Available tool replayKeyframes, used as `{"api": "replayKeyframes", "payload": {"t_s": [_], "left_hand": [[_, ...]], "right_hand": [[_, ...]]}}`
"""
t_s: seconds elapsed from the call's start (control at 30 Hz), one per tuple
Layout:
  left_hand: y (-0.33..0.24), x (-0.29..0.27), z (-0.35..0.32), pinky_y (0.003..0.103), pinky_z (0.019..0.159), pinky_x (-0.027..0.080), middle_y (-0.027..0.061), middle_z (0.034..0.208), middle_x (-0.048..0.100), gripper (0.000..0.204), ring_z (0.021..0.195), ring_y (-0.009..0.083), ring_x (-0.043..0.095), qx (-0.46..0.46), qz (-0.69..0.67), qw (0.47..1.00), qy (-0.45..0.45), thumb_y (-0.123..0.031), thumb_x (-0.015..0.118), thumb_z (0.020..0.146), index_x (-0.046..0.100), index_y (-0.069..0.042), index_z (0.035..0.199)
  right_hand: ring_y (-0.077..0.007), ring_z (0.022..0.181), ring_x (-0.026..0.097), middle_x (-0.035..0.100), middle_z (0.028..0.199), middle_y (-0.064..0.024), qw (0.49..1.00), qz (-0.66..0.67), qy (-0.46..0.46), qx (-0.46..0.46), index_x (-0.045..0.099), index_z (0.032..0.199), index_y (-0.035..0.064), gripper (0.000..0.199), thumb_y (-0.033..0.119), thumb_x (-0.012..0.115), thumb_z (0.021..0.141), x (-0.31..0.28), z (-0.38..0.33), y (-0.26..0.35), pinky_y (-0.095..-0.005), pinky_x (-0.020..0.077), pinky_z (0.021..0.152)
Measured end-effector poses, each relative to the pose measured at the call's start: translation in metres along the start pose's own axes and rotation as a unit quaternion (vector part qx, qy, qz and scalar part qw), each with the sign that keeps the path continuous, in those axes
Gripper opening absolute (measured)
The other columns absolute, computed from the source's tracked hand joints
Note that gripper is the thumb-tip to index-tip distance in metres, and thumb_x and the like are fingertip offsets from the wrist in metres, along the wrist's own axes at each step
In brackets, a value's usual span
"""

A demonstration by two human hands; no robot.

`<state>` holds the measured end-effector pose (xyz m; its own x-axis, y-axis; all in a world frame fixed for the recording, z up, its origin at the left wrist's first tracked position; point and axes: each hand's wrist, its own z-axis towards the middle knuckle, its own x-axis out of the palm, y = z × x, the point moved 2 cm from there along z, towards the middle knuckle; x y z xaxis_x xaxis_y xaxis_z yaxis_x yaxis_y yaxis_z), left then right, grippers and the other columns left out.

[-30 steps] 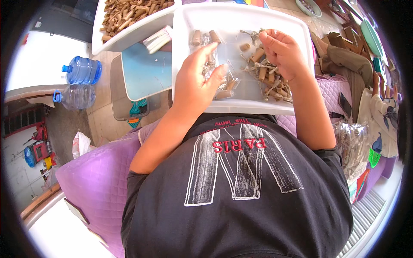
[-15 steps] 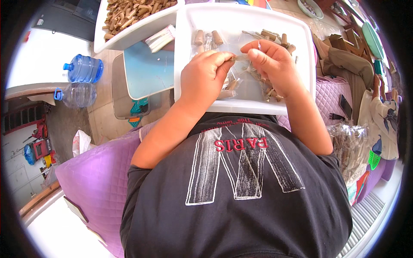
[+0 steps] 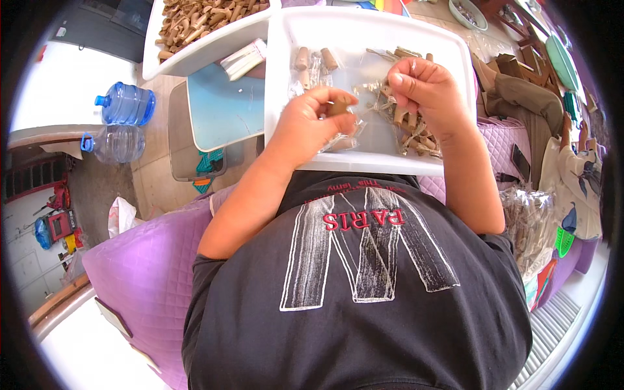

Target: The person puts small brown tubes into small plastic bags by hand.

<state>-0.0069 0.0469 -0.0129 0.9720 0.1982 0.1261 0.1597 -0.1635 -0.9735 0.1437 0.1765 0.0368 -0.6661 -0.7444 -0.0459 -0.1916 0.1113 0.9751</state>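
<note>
My left hand (image 3: pixel 305 127) is closed, thumb and fingers pinching a small brown cone-shaped piece (image 3: pixel 337 106). Clear plastic shows just below its fingertips, though whether it belongs to that piece I cannot tell. To its right, my right hand (image 3: pixel 432 94) has its thumb pressed against curled fingers; a tiny pale bit shows at the fingertips, too small to name. Both hands are over a white plastic tray (image 3: pixel 364 160). Plastic-wrapped brown pieces (image 3: pixel 329 60) lie at the tray's left, and a pile of brown pieces with stringy ends (image 3: pixel 416 133) lies at its right.
A white bin (image 3: pixel 214 44) full of loose brown pieces stands at the upper left. Beside it, a bundle of clear plastic bags (image 3: pixel 245 60) rests on a blue board (image 3: pixel 224 114). Large water bottles (image 3: pixel 130 104) stand farther left. Another person's leg (image 3: pixel 526 94) is at the right.
The hands have moved apart. My left hand has turned, bringing the brown piece into sight, and my right hand has shifted right with its fingers curled in.
</note>
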Motion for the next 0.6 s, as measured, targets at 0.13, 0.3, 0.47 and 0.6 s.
{"api": "replayKeyframes", "payload": {"t_s": [0.13,0.3,0.47,0.6], "left_hand": [[-0.011,-0.007,-0.005,0.023,0.067,0.05,0.0066,0.088,0.061,0.029,0.073,0.0117,0.06,0.002,-0.095,0.994,-0.057,-0.011,0.068,0.077,0.057,0.002,0.101],[-0.018,-0.001,-0.013,0.025,0.062,0.052,0.0114,0.087,0.062,0.037,0.074,0.0184,0.064,-0.082,-0.128,0.988,0.012,-0.016,0.066,0.08,0.051,0.003,0.108],[-0.022,0.006,-0.016,0.026,0.061,0.052,0.0118,0.084,0.061,0.047,0.072,0.0183,0.063,-0.06,-0.117,0.991,-0.001,-0.017,0.07,0.077,0.045,0.001,0.112],[-0.019,0.006,-0.016,0.027,0.06,0.052,0.0114,0.083,0.061,0.041,0.07,0.0183,0.063,-0.039,-0.124,0.991,0.003,-0.019,0.069,0.078,0.047,0.001,0.107]], "right_hand": [[-0.0076,0.057,0.049,0.056,0.063,0.0011,0.992,-0.075,0.085,-0.064,0.063,0.08,0.0027,0.012,0.015,0.064,0.079,-0.004,0.001,-0.007,-0.0214,0.0398,0.053],[-0.0124,0.066,0.055,0.062,0.071,-0.0049,0.879,-0.38,-0.121,-0.261,0.065,0.079,0.0027,0.009,0.011,0.066,0.075,0.01,-0.005,0.002,-0.0249,0.0437,0.062],[-0.0106,0.069,0.056,0.063,0.074,-0.0047,0.963,-0.184,-0.087,-0.177,0.066,0.083,0.0028,0.011,0.011,0.067,0.076,0.024,-0.009,-0.013,-0.0241,0.0443,0.064],[-0.0083,0.071,0.055,0.064,0.078,-0.0042,0.97,-0.165,0.004,-0.176,0.066,0.086,0.0029,0.012,0.011,0.066,0.077,0.028,-0.008,-0.019,-0.023,0.0446,0.064]]}}
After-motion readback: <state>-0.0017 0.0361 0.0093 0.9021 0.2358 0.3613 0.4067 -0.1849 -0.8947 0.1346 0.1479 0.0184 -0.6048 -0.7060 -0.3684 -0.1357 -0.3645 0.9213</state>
